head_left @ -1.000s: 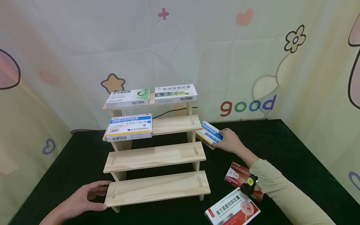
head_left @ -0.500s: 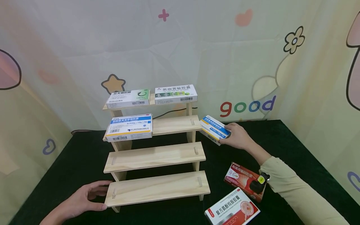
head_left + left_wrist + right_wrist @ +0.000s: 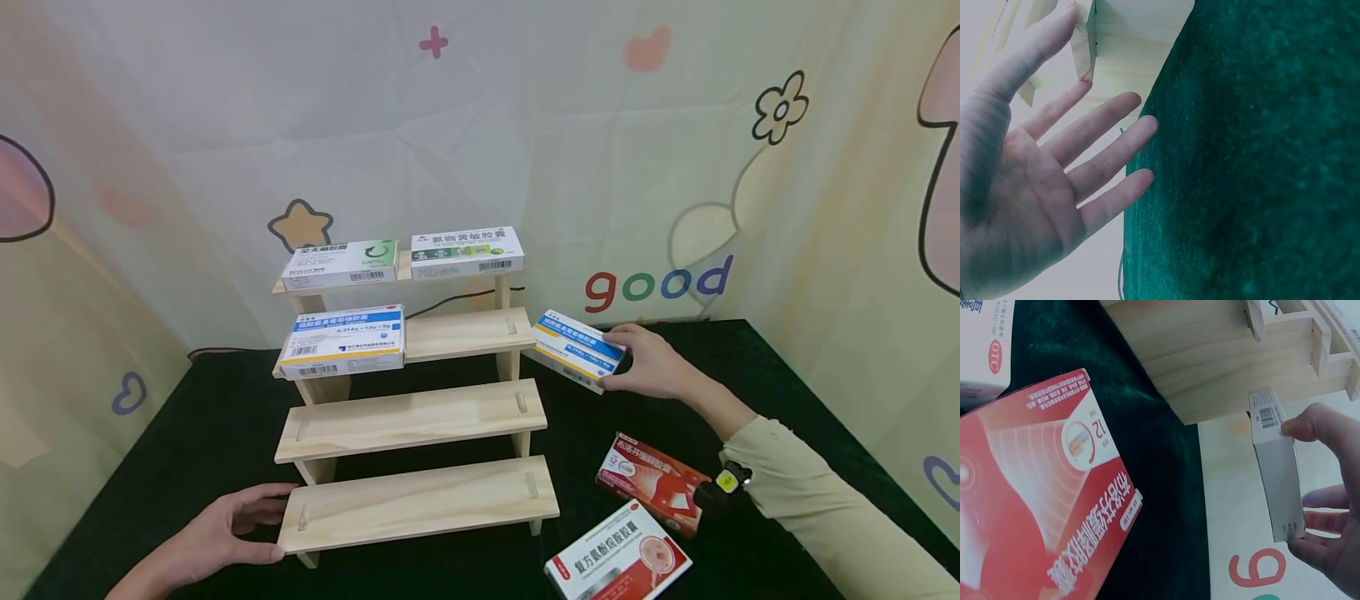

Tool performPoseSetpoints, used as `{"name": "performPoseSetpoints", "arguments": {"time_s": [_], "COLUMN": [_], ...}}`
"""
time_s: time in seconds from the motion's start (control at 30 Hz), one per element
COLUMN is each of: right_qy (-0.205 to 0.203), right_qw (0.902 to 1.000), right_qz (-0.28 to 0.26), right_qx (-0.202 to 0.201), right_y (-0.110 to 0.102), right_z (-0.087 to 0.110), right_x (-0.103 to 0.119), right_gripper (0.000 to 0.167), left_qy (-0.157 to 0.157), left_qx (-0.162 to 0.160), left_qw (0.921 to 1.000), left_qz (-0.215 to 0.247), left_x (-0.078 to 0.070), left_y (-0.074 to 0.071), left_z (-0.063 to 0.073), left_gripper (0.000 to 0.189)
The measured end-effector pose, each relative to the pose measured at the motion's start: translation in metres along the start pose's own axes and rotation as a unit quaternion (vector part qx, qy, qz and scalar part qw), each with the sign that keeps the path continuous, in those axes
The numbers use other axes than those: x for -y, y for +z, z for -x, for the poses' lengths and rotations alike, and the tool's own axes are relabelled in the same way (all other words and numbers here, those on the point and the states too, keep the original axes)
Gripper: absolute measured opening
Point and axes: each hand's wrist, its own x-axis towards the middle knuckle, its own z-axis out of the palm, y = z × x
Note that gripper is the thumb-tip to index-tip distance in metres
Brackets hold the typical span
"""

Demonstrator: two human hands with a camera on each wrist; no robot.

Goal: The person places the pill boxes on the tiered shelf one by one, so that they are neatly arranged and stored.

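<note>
My right hand (image 3: pixel 651 364) grips a white medicine box (image 3: pixel 579 343) with blue and yellow stripes by its right end, thumb on one long side and fingers on the other. The box is tilted and held up beside the second-highest step of a wooden stepped rack (image 3: pixel 420 417). In the right wrist view, the box's narrow sides (image 3: pixel 1280 481) face the camera. My left hand (image 3: pixel 213 533) holds the left end of the lowest step between thumb and index finger. Its other fingers (image 3: pixel 1100 162) extend straight beneath, as the left wrist view shows.
Two white-and-green boxes (image 3: pixel 341 265) lie on the top step. A blue-striped box (image 3: pixel 343 340) occupies the left of the second step. On the dark green cloth (image 3: pixel 465 575), right of the rack, lie a red box (image 3: pixel 652 479) and a white-and-red box (image 3: pixel 618 557).
My right hand has moved right and slightly up with the blue-striped box, from partly behind the rack's side to just beside it. The left hand stays on the lowest step.
</note>
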Motion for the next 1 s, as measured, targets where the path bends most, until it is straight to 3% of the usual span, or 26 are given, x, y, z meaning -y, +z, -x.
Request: {"name": "performPoseSetpoints", "arguments": {"time_s": [1.0], "right_qy": [-0.053], "right_qw": [0.9986], "right_qz": [-0.003], "right_qx": [-0.009], "right_y": [-0.047], "right_z": [0.012], "right_x": [0.003], "right_gripper": [0.068], "left_qy": [0.010], "left_qx": [0.004], "left_qw": [0.9999], "left_qz": [0.010], "left_x": [0.001], "left_y": [0.000], "left_z": [0.000], "left_gripper": [0.063]}}
